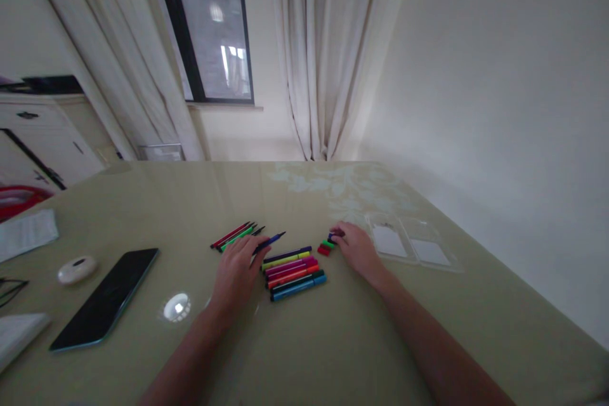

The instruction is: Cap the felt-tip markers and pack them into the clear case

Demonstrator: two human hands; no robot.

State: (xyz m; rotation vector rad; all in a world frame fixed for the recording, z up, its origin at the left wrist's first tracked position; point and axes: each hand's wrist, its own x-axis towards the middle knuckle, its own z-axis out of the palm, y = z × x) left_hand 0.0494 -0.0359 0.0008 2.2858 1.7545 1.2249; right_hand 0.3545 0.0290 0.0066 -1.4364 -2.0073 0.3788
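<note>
Now the left hand (238,274) pinches a blue pen (271,241) whose long axis points right and away toward the caps (326,246) on the worktop (361,342), where the right hand (358,248) (the nearer one) touches them, whether gripping I cannot tell.

A glossy olive-green surface (333,342) fills the lower half, with a faint pale leaf pattern toward 12 o'clock and a round spot of reflected light (177,307) at 8 o'clock. A plain cream wall (499,76) rises at 2 o'clock. At 11 o'clock a dark-framed window (209,25) stands between pale curtains (323,51). A white cabinet (42,139) with dark handles sits at 9 o'clock.
</note>
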